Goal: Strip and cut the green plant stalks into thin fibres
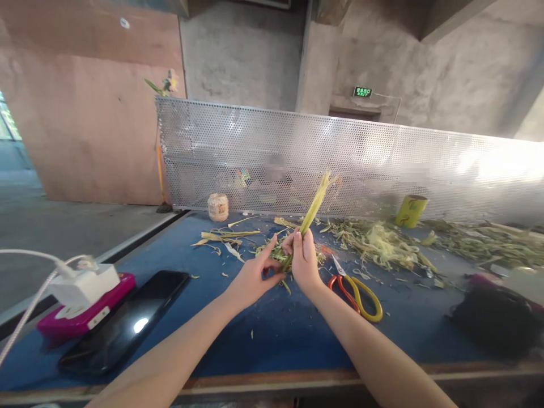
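My right hand (304,258) is closed around a bundle of yellow-green dried plant strips (315,207), its frayed upper end pointing up and to the right. Just left of it, my left hand (257,275) pinches near the bundle's lower end between thumb and fingertips, with one finger raised. The exact contact there is partly hidden. Beneath both hands lie loose plant scraps. Scissors (365,297) with one red and one yellow handle rest close by my right wrist, blades towards the upper left.
A black phone (127,320) and a magenta power strip (72,326) with white chargers sit at left. A twine roll (218,207) stands at the back. Plant strip piles (382,246), a yellow-green roll (411,211) and a dark blurred object (497,320) occupy the right. A perforated metal panel (255,136) borders the table.
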The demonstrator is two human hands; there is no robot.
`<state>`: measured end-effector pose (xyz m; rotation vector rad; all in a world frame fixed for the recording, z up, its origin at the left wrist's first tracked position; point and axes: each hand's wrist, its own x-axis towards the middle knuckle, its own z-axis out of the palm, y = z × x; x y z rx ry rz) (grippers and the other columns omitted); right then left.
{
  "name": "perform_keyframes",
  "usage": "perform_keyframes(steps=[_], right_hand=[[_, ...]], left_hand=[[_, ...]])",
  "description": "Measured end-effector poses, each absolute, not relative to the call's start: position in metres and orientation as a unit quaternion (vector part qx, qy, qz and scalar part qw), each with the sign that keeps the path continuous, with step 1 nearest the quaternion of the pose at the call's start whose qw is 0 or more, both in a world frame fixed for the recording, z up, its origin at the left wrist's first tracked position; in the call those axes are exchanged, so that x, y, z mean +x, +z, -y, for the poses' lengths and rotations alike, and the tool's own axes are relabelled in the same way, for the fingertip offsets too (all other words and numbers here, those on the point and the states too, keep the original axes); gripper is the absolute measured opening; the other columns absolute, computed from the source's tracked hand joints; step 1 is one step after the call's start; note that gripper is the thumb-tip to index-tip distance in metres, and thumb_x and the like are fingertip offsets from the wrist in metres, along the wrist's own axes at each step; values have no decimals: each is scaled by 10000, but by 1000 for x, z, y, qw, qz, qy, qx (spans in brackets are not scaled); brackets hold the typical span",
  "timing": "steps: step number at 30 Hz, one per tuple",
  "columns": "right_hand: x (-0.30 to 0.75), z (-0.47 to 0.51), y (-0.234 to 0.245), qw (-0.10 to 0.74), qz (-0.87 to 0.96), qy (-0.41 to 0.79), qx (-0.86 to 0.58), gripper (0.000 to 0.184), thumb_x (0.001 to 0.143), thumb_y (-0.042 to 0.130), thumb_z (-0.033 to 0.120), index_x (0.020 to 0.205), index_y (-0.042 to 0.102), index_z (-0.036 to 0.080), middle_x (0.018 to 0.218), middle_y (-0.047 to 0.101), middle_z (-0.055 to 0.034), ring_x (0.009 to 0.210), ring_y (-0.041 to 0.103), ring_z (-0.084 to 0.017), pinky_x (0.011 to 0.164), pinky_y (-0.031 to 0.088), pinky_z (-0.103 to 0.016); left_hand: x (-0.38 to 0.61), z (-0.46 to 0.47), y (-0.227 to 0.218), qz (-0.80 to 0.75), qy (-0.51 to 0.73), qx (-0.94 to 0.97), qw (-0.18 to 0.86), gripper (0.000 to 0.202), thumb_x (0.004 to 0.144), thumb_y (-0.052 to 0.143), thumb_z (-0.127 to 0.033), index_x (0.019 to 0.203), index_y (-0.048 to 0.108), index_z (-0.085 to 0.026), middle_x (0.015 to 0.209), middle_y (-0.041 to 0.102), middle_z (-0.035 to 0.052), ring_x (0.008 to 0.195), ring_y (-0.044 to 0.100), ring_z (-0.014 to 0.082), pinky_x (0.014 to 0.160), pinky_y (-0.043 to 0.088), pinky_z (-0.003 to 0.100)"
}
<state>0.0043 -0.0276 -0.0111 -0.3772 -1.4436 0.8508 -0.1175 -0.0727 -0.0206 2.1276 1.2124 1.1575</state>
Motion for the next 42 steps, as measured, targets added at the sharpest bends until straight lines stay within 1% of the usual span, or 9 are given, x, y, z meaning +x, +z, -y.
perform_keyframes(steps=[3, 9, 16, 23, 26, 30, 37, 39, 42], right_hand=[[5, 26, -12, 664, 625, 374, -169, 159, 878, 315, 335, 762, 340, 229, 569, 324, 67, 512, 334, -92, 531, 314, -243], [2, 26, -12, 666, 603, 414, -146, 186, 864, 356, 357, 729, 337, 229, 527, 341, 76, 487, 364, -90, 526, 336, -242], [1, 24, -9, 634, 505, 578, -95, 242, 819, 436, 389, 691, 314, 223, 487, 252, 96, 400, 293, -61, 447, 300, -218], [3, 24, -3, 591, 491, 637, -64, 254, 778, 495, 398, 694, 335, 220, 492, 246, 96, 417, 259, -55, 454, 297, -206], [1, 22, -7, 599, 487, 632, -61, 237, 780, 487, 402, 713, 343, 225, 502, 268, 95, 435, 304, -64, 483, 333, -221], [5, 27, -13, 635, 539, 548, -78, 192, 808, 434, 401, 754, 363, 231, 545, 396, 69, 539, 442, -98, 556, 378, -250], [31, 48, -2, 592, 684, 386, -179, 139, 824, 409, 345, 772, 438, 220, 619, 522, 29, 653, 483, -126, 671, 377, -265], [35, 48, -1, 583, 680, 398, -196, 156, 808, 429, 359, 751, 449, 216, 604, 533, 30, 602, 464, -121, 612, 372, -253], [37, 47, -9, 578, 621, 493, -194, 210, 794, 430, 408, 708, 414, 217, 540, 524, 40, 475, 415, -106, 465, 323, -233]], left_hand=[[-116, 75, -19, -451, 416, 763, 205, 751, 749, 518, -301, 1363, 101, -188, 839, 677, 29, 671, 565, 161, 628, 404, 262], [-117, 74, -18, -459, 418, 755, 209, 627, 774, 446, -234, 1347, 194, -192, 910, 686, 45, 795, 617, 183, 731, 428, 287], [-122, 68, -20, -469, 444, 743, 176, 597, 765, 453, -222, 1327, 256, -188, 804, 700, 26, 721, 627, 176, 686, 442, 268], [-126, 67, -19, -481, 440, 742, 156, 613, 778, 444, -248, 1339, 218, -147, 786, 698, 27, 750, 629, 174, 742, 435, 271], [-128, 67, -17, -481, 444, 742, 144, 585, 779, 448, -264, 1326, 262, -172, 802, 699, 20, 765, 629, 176, 749, 431, 269], [-132, 67, -13, -500, 443, 733, 127, 572, 775, 449, -290, 1315, 292, -185, 799, 701, 9, 759, 625, 185, 750, 424, 274], [-136, 66, -8, -538, 400, 736, 94, 607, 784, 431, -356, 1336, 240, -192, 809, 706, 5, 584, 593, 168, 598, 420, 235], [-134, 66, -9, -532, 387, 749, 83, 602, 793, 414, -350, 1340, 227, -183, 817, 705, 7, 626, 607, 172, 614, 420, 233], [-130, 68, -10, -521, 363, 769, 76, 590, 802, 397, -331, 1341, 219, -172, 844, 701, 12, 713, 622, 179, 657, 421, 235]])
